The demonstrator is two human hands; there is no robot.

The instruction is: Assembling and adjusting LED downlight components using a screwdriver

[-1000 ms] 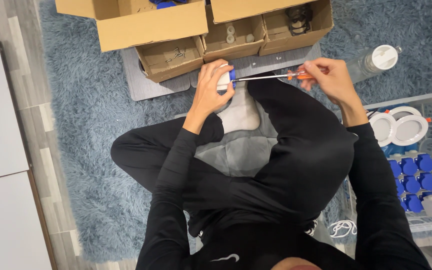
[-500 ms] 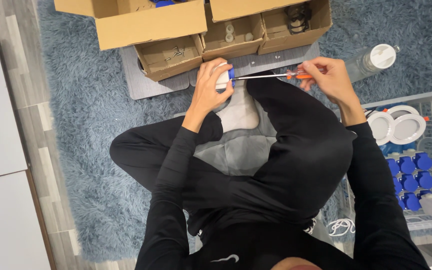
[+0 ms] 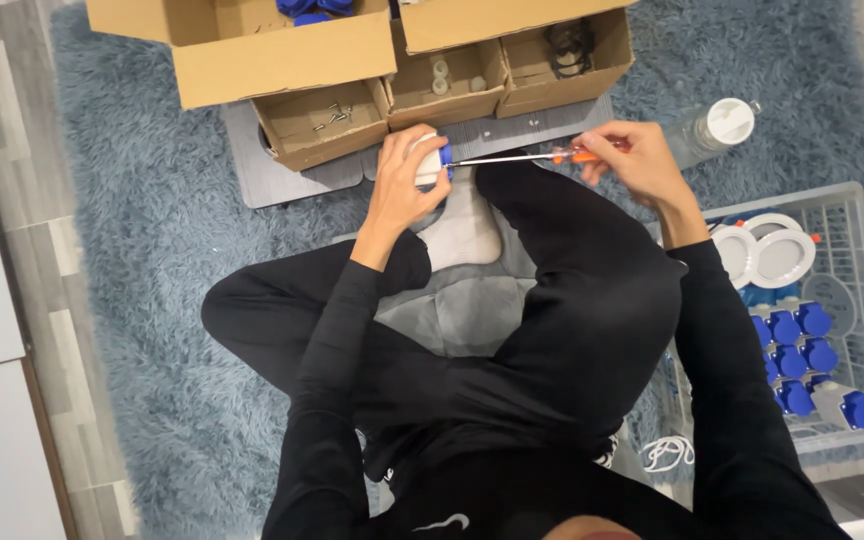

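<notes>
My left hand (image 3: pixel 401 186) grips a small white and blue socket part (image 3: pixel 432 163) above my bent knee. My right hand (image 3: pixel 630 157) holds the orange handle of a screwdriver (image 3: pixel 522 157). Its long metal shaft runs left, and its tip meets the blue side of the part. I sit cross-legged on a blue-grey shaggy rug (image 3: pixel 142 280), dressed in black, with a white sock showing under the part.
Open cardboard boxes (image 3: pixel 282 60) lie ahead, holding screws, white rings and black parts. A grey mat (image 3: pixel 282 180) lies under them. A clear bottle with a white cap (image 3: pixel 717 125) lies at right. A wire basket (image 3: pixel 852 260) at right holds white discs and several blue sockets.
Both hands keep their grip on the part and the screwdriver; only a slight shift of the view shows.
</notes>
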